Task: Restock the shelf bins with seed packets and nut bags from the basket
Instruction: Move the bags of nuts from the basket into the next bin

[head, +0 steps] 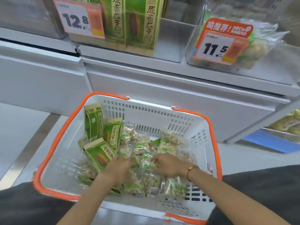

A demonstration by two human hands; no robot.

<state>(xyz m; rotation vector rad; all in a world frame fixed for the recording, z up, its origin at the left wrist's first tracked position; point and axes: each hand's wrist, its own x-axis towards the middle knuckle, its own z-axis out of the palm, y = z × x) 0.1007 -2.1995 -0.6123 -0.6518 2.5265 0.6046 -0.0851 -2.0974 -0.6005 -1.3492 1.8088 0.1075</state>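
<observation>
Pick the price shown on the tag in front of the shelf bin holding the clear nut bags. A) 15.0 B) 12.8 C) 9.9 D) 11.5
D: the orange price tag reading 11.5 hangs on the clear bin at upper right, where the nut bags sit.

Both hands' fingertips blur among the nut bags point(155, 161); the seed packets point(141, 21) on the shelf are cut off at the top edge
</observation>
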